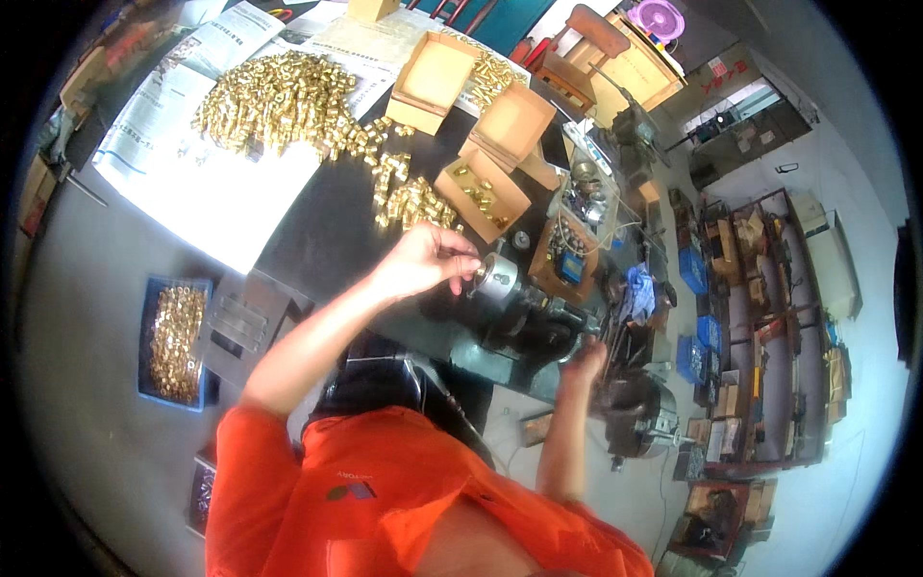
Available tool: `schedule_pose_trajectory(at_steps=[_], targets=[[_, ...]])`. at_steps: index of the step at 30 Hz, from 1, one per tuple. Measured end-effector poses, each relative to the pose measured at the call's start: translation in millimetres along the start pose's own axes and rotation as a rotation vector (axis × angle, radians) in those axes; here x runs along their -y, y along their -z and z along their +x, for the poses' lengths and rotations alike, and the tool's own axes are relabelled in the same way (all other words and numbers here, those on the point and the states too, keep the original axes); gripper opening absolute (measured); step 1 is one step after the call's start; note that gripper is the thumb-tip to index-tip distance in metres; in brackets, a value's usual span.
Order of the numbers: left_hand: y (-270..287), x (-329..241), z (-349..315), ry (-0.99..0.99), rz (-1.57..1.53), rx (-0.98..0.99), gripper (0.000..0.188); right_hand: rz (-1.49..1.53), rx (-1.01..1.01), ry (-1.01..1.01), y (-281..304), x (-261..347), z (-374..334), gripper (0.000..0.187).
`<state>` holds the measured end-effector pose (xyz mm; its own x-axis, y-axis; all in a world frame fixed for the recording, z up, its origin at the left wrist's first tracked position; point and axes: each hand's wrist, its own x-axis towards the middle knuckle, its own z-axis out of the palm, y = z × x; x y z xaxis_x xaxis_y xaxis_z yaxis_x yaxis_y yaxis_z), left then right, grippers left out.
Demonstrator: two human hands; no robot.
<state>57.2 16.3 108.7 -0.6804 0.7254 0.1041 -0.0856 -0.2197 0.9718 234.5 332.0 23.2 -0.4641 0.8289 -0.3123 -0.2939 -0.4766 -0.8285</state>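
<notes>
My left hand reaches across to the round metal chuck of a small bench lathe. Thumb and fingers are pinched together at the chuck's face; whatever small piece lies between them is too hidden to make out. At the lathe's right end, my right hand is closed around a handle, most of which its fingers cover. Just beyond my left hand lies a loose pile of small brass fittings. An open cardboard box with several more fittings stands behind the chuck.
A large heap of brass fittings covers newspaper at the far left. Two more cardboard boxes stand behind. A blue crate of metal parts sits low at left. Tools and a blue rag crowd the right; shelving stands beyond.
</notes>
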Motion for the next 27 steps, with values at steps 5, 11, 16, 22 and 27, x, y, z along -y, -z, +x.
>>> schedule_pose_trajectory(at_steps=[5, 11, 16, 22, 27], targets=[[3, -14, 6, -0.052, 0.163, 0.060, 0.009, 0.093, 0.019, -0.012, -14, -10, -6, 0.010], [2, -13, 7, -0.068, 0.107, 0.082, 0.010, 0.067, -0.079, 0.005, 3, -9, -22, 0.017], [2, -9, 7, -0.047, 0.037, 0.072, 0.010, 0.111, 0.077, 0.044, 13, 11, -54, 0.018], [-1, -15, 5, -0.033, 0.089, 0.067, 0.010, 0.107, 0.225, 0.087, 13, 38, -67, 0.018], [4, -12, 4, -0.038, 0.040, 0.108, 0.012, 0.020, 0.395, 0.173, -28, 75, -66, 0.022]])
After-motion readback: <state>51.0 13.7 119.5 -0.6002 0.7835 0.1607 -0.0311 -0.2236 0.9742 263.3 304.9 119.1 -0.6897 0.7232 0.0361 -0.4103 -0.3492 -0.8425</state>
